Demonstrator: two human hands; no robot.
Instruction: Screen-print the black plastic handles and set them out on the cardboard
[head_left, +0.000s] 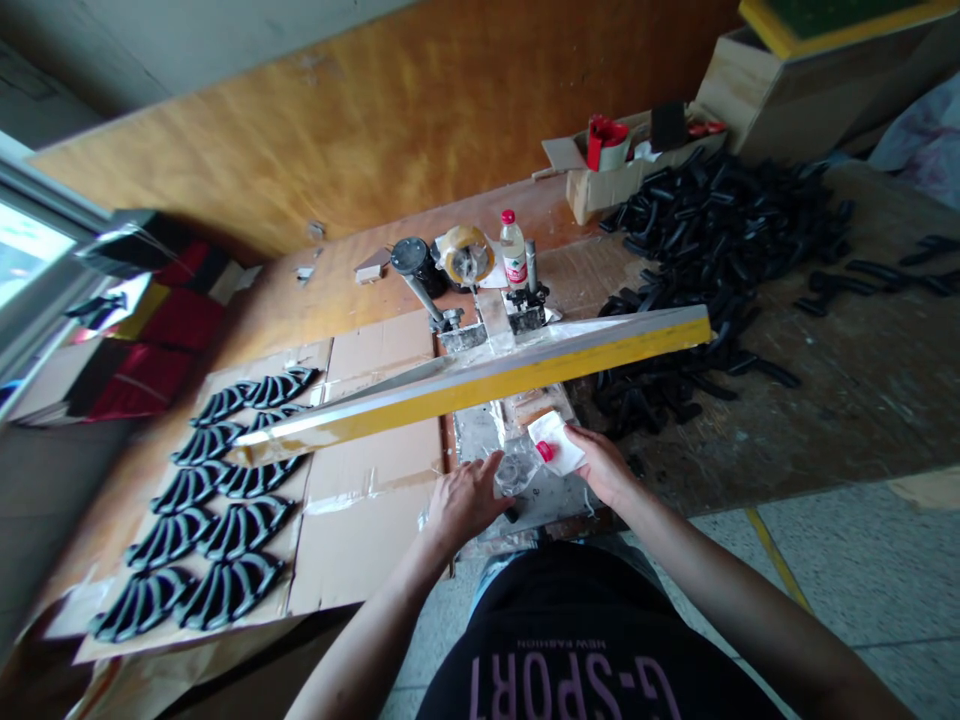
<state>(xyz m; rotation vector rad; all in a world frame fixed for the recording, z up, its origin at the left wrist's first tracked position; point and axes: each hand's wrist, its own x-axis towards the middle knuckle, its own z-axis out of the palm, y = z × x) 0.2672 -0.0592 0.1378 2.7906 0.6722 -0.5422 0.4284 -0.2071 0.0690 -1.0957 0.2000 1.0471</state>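
Note:
My right hand (pixel 600 465) pinches a folded white cloth (pixel 559 443) with a red patch on it, over the near part of the work plate. My left hand (pixel 463 500) is open, thumb and forefinger apart, close beside a clear, shiny plastic piece (pixel 516 472); whether they touch I cannot tell. Both hands are below a raised, tilted screen frame (pixel 465 385) with a yellow edge. Behind it, metal clamps (pixel 527 315) stand on the bench. Under the frame lies a stained grey base plate (pixel 480 440).
Rows of curved black parts (pixel 232 590) lie on cardboard (pixel 360 540) to the left. A heap of black parts (pixel 720 230) covers the right side. Behind the frame stand a red-capped bottle (pixel 514 250), a black jar (pixel 412 258) and a tape roll (pixel 465 258).

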